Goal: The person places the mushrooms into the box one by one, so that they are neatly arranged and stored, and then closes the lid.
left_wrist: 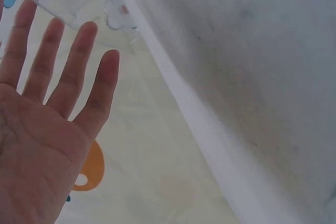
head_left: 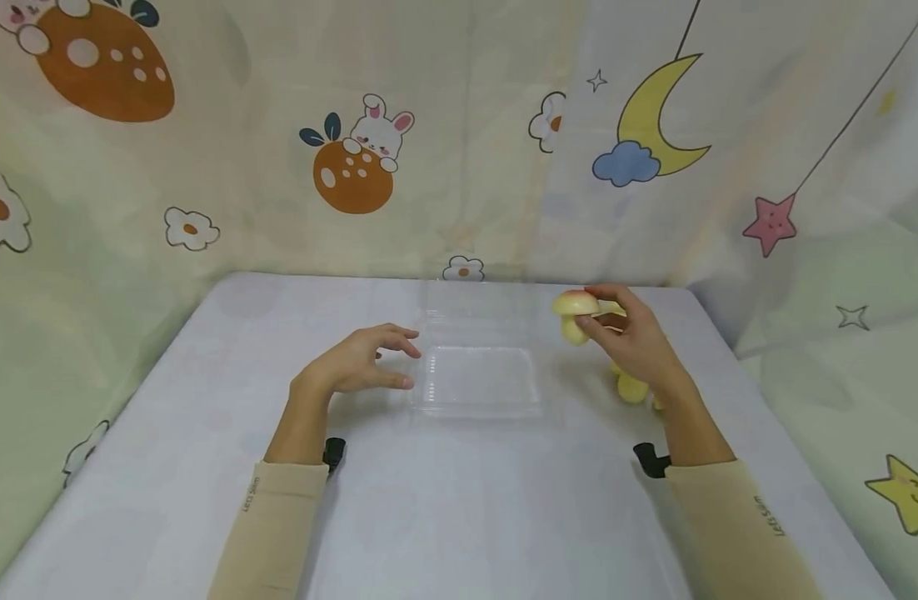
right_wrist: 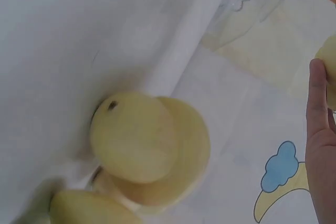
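My right hand (head_left: 639,337) pinches a toy mushroom (head_left: 575,303) between thumb and fingers, above the table's far right part. Its cap is pale yellow with a reddish top, and the stem points down. At the right edge of the right wrist view, part of that mushroom (right_wrist: 331,56) shows beside the fingers. My left hand (head_left: 357,362) is just left of a clear plastic box (head_left: 477,411), fingers spread and holding nothing. Whether the fingertips touch the box I cannot tell. The box's clear lid (head_left: 474,307) lies folded back behind it. In the left wrist view, the palm (left_wrist: 39,156) is bare.
More yellow mushrooms (head_left: 631,388) lie under my right wrist, partly hidden by it. Closer in the right wrist view are a rounded mushroom (right_wrist: 136,137) and another yellow piece (right_wrist: 89,211). A white cloth covers the table (head_left: 474,508). Patterned curtains (head_left: 466,167) hang behind it and at both sides.
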